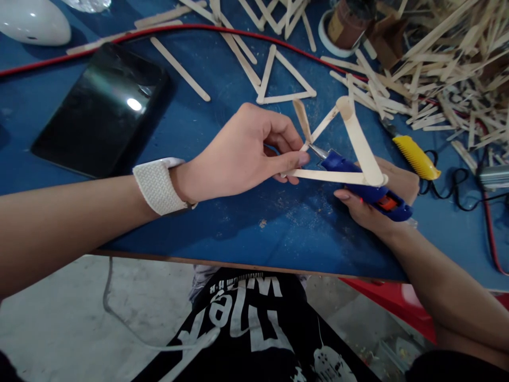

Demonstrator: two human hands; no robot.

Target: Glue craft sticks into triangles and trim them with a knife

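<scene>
My left hand pinches one corner of a frame of wooden sticks above the blue table. Another stick stands up at an angle from that corner. My right hand is wrapped round a blue glue gun, partly behind the frame. The gun's metal tip is at the pinched corner, close to my left fingertips. Whether the tip touches the wood cannot be made out. Just beyond my left hand, a flat triangle of sticks lies on the table.
A black tablet lies at left, near a white device. A red cable crosses the blue table. Loose sticks pile up at the back right, beside a brown jar and a yellow-handled tool.
</scene>
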